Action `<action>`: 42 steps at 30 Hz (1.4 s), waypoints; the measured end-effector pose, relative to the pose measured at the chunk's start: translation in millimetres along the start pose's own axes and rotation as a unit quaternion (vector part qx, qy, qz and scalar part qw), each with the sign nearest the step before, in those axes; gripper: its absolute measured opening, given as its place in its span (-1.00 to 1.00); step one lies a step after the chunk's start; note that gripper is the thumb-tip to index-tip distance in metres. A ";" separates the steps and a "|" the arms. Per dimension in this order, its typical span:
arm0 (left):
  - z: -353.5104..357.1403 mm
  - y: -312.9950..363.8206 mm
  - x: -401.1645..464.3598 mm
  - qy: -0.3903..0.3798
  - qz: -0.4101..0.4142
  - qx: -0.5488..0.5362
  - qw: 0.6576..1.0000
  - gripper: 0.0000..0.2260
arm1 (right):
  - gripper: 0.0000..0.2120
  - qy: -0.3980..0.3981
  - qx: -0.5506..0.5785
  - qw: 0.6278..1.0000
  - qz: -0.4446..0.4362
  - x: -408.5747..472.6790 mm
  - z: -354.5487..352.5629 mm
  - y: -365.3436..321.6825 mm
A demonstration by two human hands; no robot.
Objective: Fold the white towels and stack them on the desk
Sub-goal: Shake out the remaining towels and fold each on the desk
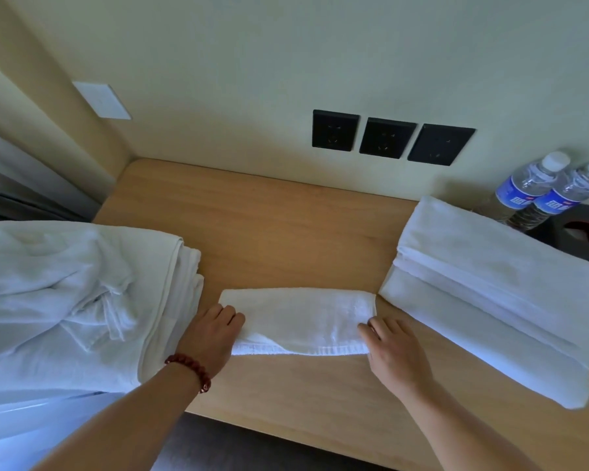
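Towel (300, 317) folded on desk (286, 226) | left hand (215, 334) grips its left end | right hand (393, 348) grips right end

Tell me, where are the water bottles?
The two water bottles stand at the far right of the desk by the wall, just behind the big folded towel.

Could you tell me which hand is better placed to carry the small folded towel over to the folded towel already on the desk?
Probably the right hand: it grips the small towel at the end nearest the folded towel. The left hand holds the far end.
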State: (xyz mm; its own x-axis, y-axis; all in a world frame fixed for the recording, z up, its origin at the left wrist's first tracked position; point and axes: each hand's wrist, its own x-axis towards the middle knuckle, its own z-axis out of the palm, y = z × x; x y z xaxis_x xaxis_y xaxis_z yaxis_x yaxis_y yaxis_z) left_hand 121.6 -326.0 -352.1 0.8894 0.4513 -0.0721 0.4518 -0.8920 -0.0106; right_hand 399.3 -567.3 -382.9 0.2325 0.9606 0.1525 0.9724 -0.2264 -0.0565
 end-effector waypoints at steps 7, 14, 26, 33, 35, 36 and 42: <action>6.9 -0.5 -11.5 -0.034 -0.017 0.034 0.999 -0.65 | -0.51 -0.069 0.029 0.997 -0.003 -28.3 -2.2 -9.7; -0.9 15.3 -20.6 -0.033 -0.002 0.010 0.999 -0.63 | -0.56 -0.063 0.058 0.995 0.043 -4.0 -5.3 -32.0; 7.0 57.7 39.9 -0.085 -0.145 -0.033 0.985 -0.43 | -0.45 -0.153 0.098 0.979 0.098 67.5 30.4 -94.8; 45.5 57.9 33.8 -0.129 -0.156 -0.051 0.978 -0.41 | -0.38 -0.169 0.094 0.972 0.137 65.7 45.1 -92.8; 49.4 56.5 35.6 -0.140 -0.150 -0.056 0.977 -0.40 | -0.36 -0.165 0.088 0.972 0.141 62.3 47.5 -87.4; 48.3 57.0 36.2 -0.139 -0.151 -0.056 0.977 -0.39 | -0.35 -0.166 0.085 0.971 0.147 60.6 47.6 -85.2; 52.8 58.7 31.9 -0.125 -0.183 -0.050 0.974 -0.39 | -0.32 -0.159 0.074 0.967 0.184 47.7 42.9 -69.7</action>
State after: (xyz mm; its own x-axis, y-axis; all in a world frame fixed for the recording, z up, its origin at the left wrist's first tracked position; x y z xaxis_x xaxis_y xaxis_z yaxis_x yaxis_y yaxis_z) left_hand 172.9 -365.2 -407.7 0.6285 0.7074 -0.3233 0.7510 -0.6602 0.0152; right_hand 341.8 -498.9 -414.0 0.5210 0.8261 -0.2150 0.8063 -0.5589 -0.1937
